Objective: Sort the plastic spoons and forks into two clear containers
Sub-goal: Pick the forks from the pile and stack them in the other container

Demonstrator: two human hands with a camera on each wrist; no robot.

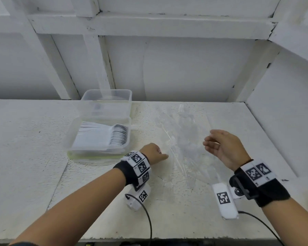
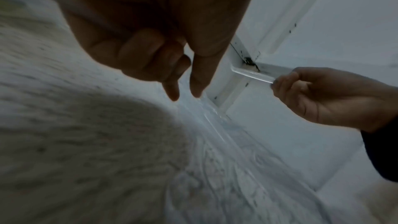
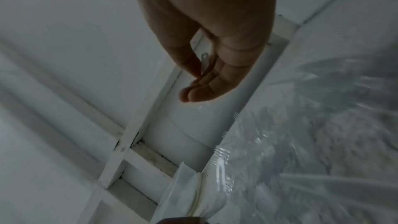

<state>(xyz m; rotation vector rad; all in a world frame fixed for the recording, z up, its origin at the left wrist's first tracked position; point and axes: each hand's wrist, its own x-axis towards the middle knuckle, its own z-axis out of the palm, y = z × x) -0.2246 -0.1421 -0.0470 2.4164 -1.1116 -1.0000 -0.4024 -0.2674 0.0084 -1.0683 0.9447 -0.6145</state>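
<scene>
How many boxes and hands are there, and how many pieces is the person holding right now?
Clear containers: 2, the near container holding stacked spoons and the far container.
Hands: 2, the left hand and the right hand.
Clear utensils held: 1, a clear utensil handle pinched in the right hand.
Total: 5.
The loose clear cutlery pile is too see-through to count.

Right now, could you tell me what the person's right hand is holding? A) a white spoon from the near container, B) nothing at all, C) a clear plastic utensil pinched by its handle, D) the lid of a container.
C: the left wrist view shows the right hand pinching a clear plastic utensil by its handle, lifted above the table.
</scene>
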